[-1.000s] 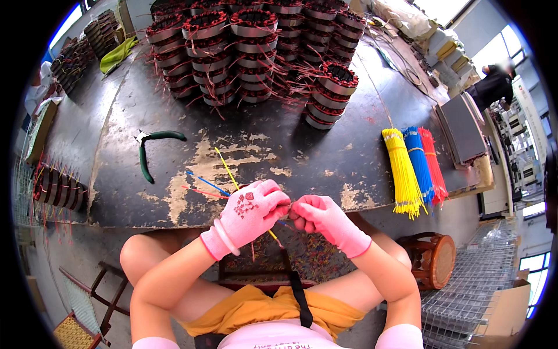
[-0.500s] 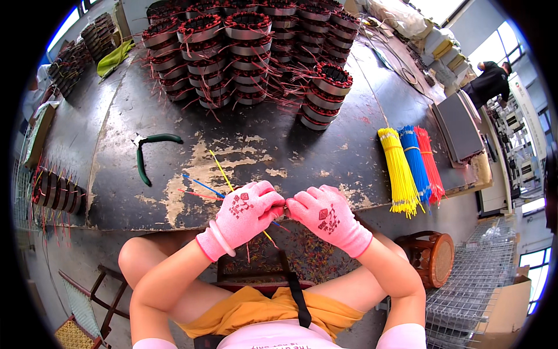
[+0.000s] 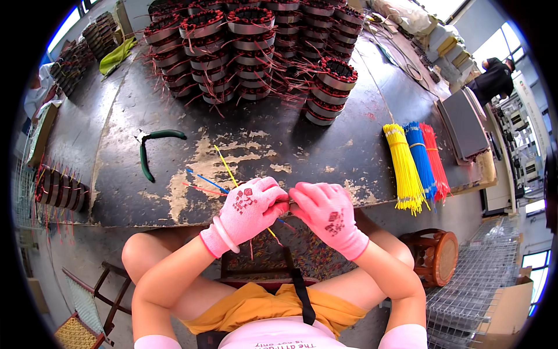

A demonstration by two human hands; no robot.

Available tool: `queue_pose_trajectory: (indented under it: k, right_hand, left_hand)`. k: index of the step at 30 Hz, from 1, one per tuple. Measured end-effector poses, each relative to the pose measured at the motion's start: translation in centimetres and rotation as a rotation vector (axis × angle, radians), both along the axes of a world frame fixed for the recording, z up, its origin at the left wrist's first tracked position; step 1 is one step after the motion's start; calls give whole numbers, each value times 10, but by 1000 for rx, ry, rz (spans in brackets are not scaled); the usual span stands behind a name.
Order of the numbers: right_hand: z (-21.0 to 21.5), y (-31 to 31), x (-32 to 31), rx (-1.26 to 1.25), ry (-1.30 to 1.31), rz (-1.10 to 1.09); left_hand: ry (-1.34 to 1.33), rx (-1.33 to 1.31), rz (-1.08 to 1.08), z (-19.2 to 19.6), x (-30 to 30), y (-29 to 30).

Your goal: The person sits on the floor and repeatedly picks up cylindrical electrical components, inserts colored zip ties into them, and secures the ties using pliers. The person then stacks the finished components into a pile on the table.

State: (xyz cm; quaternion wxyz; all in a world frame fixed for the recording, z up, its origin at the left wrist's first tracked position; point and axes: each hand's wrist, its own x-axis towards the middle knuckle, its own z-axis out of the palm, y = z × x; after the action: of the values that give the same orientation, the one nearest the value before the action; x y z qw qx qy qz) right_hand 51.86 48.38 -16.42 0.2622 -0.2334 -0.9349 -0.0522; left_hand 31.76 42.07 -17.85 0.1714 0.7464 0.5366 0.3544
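Observation:
Both hands wear pink gloves and meet at the near edge of a dark worn workbench. My left hand is closed around thin coloured wires: a yellow wire, a blue wire and a red wire fan out to the upper left from its fist. My right hand pinches the wire ends right beside the left thumb. What lies between the fingertips is hidden by the gloves.
Green-handled pliers lie left of the hands. Stacks of wound motor stators fill the far bench. Bundles of yellow wires, blue wires and red wires lie at right. A wooden stool stands at lower right; a person stands far right.
My hands have closed together, the right fingertips now touching the left. The wires fanning from the left fist have tilted slightly; nothing else moved.

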Motion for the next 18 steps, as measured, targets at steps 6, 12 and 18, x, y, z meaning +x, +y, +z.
queue_pose_trajectory:
  k: [6,12,18]
  right_hand:
    - [-11,8,16,-54,-8,-52]
    - [6,9,-7,-1127,228,-135]
    - [0,18,-14,-1302,129,-192]
  left_hand:
    - [-22,-6,36,0,2,-2]
    - [22,-9,-2,-5,-2,-3]
    - [97,108,38,39,-43,-12]
